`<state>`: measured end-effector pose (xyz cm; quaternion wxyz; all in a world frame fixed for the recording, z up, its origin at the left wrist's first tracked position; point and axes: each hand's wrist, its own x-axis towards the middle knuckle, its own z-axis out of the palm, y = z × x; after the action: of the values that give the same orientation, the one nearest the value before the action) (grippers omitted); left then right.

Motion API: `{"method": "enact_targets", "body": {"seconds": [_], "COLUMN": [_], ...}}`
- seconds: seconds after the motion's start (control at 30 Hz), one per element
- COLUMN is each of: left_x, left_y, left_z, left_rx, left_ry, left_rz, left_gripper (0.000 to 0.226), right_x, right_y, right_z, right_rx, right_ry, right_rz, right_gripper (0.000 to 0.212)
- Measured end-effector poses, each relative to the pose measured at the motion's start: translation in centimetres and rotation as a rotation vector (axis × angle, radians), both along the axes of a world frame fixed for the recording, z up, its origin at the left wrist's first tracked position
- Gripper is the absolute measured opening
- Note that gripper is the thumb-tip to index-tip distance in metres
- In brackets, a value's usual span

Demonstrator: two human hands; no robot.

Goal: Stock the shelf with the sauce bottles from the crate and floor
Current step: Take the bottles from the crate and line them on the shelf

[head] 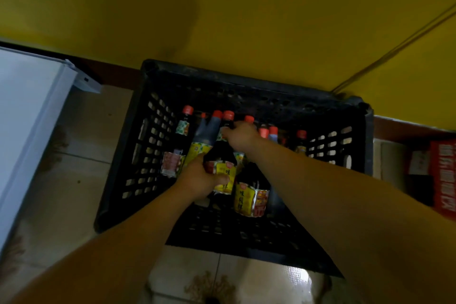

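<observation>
A black slotted plastic crate [246, 86] stands on the tiled floor against a yellow wall. It holds several dark sauce bottles with red caps and yellow labels. My left hand [199, 180] wraps around the lower body of one sauce bottle [222, 155] in the crate's middle. My right hand [240, 137] grips the neck of that same bottle, just below its red cap. A second sauce bottle with a yellow label [249, 195] stands right beside it, nearer me. More bottles [183, 128] line the far side.
A white shelf board [27, 111] runs along the left edge of view. A red carton [441, 177] sits on the floor at the right. A thin cable [394, 47] runs diagonally down the yellow wall behind the crate. Tiled floor lies in front of the crate.
</observation>
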<state>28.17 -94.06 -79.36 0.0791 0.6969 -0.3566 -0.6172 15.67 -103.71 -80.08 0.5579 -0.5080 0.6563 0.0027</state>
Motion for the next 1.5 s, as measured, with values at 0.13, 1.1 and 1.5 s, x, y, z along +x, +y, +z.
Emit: {"method": "enact_targets", "body": {"seconds": [0.13,1.1,1.5], "left_x": [1.4,13.0,18.1], "left_y": [0.4,17.3,24.9], "left_z": [4.4,47.5,51.8], "left_rx": [0.035,-1.036,-1.147], "left_ry": [0.214,0.163,0.085], "left_rz": [0.142,0.274,0.458], "left_gripper": [0.060,0.087,0.077], "right_x": [0.3,10.3,18.3], "right_y": [0.8,18.4,23.3], "right_z": [4.5,54.7,58.4], "right_rx": [0.035,-0.740,-0.757], "right_ry": [-0.144,-0.640,-0.793], "right_rz": [-0.150,0.239,0.370], "right_gripper": [0.018,0.066,0.059]}}
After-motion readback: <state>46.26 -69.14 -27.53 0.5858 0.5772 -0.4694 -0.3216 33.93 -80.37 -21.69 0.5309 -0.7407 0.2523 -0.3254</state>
